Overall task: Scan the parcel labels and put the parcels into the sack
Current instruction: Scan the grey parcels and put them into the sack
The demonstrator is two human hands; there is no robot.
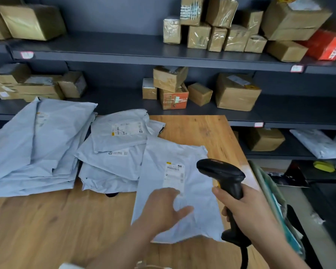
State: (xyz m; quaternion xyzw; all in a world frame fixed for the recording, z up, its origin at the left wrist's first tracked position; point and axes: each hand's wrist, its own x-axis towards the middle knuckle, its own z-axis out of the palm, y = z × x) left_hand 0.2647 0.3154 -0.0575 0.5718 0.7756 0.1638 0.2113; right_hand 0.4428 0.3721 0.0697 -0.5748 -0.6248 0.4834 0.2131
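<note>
A grey poly-bag parcel (194, 191) lies flat on the wooden table (47, 230), its white label (174, 176) facing up. My left hand (163, 208) rests flat on the parcel's lower left part, fingers spread, just below the label. My right hand (246, 210) grips a black handheld barcode scanner (223, 177), whose head hangs above the parcel's right edge and points left toward the label. More grey parcels (116, 152) are piled behind it, and a bigger stack (37, 148) sits at the left. The sack (272, 199), greenish, hangs open past the table's right edge.
Dark shelves (124, 55) run behind the table, loaded with brown cardboard boxes (237, 92) and a red box (326, 45). A poly bag (316, 142) lies on a low shelf at right. The scanner's cable (244, 257) drops off the near edge.
</note>
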